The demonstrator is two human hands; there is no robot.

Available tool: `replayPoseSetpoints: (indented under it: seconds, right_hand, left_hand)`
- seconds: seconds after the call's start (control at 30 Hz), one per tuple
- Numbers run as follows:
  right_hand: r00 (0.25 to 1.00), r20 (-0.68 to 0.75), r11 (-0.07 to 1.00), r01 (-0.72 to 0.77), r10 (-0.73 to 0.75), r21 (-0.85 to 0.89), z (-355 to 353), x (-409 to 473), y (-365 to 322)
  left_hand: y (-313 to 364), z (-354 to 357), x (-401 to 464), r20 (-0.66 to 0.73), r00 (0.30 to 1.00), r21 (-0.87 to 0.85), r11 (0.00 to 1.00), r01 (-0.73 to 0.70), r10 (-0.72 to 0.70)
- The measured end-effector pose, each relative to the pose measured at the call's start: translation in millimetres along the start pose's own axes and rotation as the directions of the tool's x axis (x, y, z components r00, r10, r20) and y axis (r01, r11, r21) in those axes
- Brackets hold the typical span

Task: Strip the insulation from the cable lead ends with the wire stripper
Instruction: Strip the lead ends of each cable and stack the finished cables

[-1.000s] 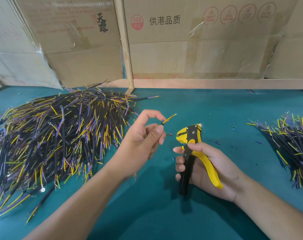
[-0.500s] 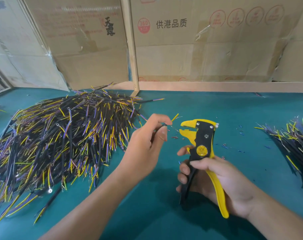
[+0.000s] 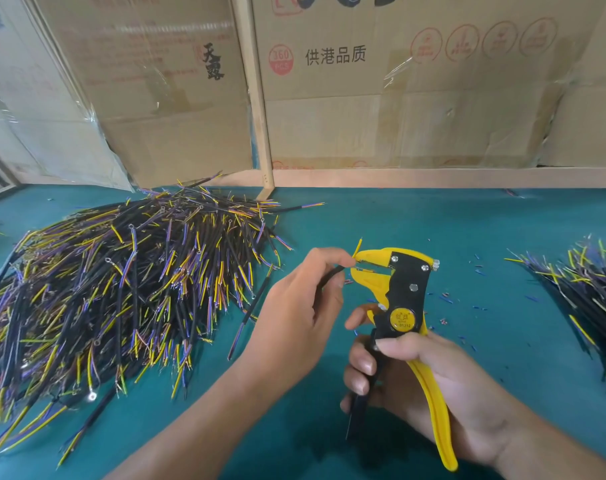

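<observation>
Stripper (image 3: 395, 289) was in my right hand (image 3: 429, 389), fingers curled round both handles, head pointing up toward 12 o'clock with its mouth gaping toward 9. I held it upright like that so the mouth faced my other hand and I could feed leads straight in sideways. The handles weren't squeezed yet, as far as I could judge from the gap between them.

My left hand (image 3: 305, 306) was pinching one black cable (image 3: 331, 276) between thumb and forefinger, right near its end, so the short lead wouldn't flop. One lead sat in the mouth of the tool, while the yellow lead (image 3: 358, 247) stuck up past the top edge toward 12 o'clock, out of the way. I couldn't tell how deep the lower lead sat.

Big pile of cables (image 3: 121, 289) lay at 9 to 10 o'clock on the teal tabletop (image 3: 433, 216), within easy reach of the feeding hand, and a smaller pile (image 3: 585, 282) sat at 3 o'clock, I'd guess the finished ones. Little blue bits of insulation (image 3: 447, 299) were scattered just right of the tool head. Next step, I reckon, was just the squeeze.
</observation>
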State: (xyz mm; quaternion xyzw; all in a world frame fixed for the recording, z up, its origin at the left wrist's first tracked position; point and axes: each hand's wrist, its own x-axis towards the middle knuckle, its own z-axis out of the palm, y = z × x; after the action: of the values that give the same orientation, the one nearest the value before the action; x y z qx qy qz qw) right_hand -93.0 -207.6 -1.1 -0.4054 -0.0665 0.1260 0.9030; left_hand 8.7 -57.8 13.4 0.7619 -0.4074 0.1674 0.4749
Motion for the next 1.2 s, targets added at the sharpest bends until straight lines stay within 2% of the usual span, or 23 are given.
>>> replayPoseSetpoints:
  seconds: [0.67, 1.2]
  right_hand:
    - [1.0, -0.005, 0.998, -0.023, 0.023, -0.054, -3, -1, 0]
    - [0.982, -0.186, 0.992, -0.046, 0.024, -0.115, 13, -5, -5]
  left_hand:
    - [-1, 1, 0, -0.008, 1.0, -0.01, 1.0, 0.012, -0.012]
    - [-3, 5, -2, 0.03, 1.0, -0.05, 0.999, 0.004, -0.002]
